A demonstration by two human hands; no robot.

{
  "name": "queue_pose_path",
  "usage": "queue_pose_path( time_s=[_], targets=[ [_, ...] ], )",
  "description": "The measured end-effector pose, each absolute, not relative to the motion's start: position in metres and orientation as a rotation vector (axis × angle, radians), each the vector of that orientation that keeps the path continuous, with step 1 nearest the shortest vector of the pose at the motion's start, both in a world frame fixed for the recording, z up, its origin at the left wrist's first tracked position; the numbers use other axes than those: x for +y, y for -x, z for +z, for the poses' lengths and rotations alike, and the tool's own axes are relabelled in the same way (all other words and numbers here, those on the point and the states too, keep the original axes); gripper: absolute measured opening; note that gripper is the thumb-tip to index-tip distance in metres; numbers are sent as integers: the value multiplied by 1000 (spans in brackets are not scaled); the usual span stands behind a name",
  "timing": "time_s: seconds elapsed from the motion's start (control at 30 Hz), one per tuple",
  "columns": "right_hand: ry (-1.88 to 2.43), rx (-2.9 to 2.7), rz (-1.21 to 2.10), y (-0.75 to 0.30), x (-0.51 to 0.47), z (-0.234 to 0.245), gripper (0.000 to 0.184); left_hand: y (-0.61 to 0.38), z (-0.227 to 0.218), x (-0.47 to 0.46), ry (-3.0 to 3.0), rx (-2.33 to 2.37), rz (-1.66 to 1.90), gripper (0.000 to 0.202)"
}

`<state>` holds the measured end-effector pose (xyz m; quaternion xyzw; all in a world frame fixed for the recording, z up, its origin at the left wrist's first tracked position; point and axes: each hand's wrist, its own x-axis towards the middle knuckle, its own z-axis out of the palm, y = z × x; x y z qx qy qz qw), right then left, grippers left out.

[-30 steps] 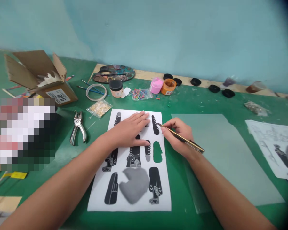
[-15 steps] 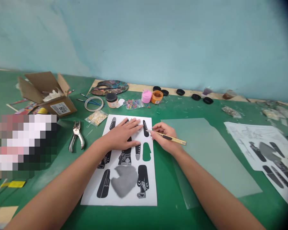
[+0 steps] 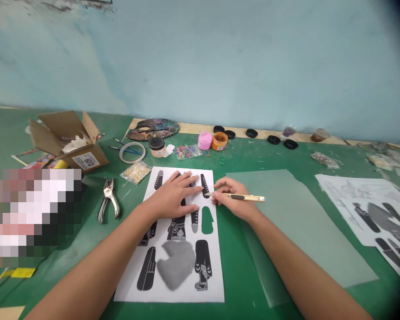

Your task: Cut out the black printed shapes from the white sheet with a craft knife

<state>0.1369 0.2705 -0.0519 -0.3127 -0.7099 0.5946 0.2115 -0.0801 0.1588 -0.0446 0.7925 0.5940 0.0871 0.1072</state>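
A white sheet (image 3: 128,286) printed with black figure parts and a grey blurred shape lies flat on the green table. My left hand (image 3: 175,195) rests on its upper half, fingers spread, covering some of the printed shapes. In my right hand (image 3: 235,195) is a craft knife (image 3: 251,198) with a yellowish handle, its blade tip at the lower end of the small black shape (image 3: 204,184) near the sheet's right edge. Just below, a cut-out hole (image 3: 207,221) lets the green table show through.
A translucent sheet (image 3: 296,231) lies under my right forearm, with another printed sheet (image 3: 346,195) farther right. To the left are a hole punch (image 3: 108,200) and an open cardboard box (image 3: 83,153). Paint jars (image 3: 219,141), bead bags (image 3: 188,151) and a palette (image 3: 156,133) stand behind.
The knife tip has moved down along the small black shape to its lower end, and the handle is now nearer level. My left hand stays on the sheet. The view has tilted slightly upward.
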Motion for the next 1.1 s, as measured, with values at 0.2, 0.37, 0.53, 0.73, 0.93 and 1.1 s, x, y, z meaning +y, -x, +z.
queue_pose_path(
  time_s=[0.2,0.37,0.53,0.73,0.93,1.1],
  targets=[
    [1001,-2141,1440,-140,270,-48,17,76,-49,160,-2352,1817,219,70],
    [1024,-2152,1359,-139,269,-48,22,75,-50,162,-2341,1835,188,70],
    [1055,-2103,1377,-138,267,-50,20,72,-48,162,-2329,1868,154,70],
    [1081,-2166,1275,-136,264,-49,11,70,-47,161,-2322,1873,132,69],
    [1059,-2225,1130,-134,261,-48,8,71,-50,161,-2317,1880,135,70],
    [1038,-2267,1064,-133,261,-50,9,70,-51,161,-2304,1874,139,70]
  ],
)
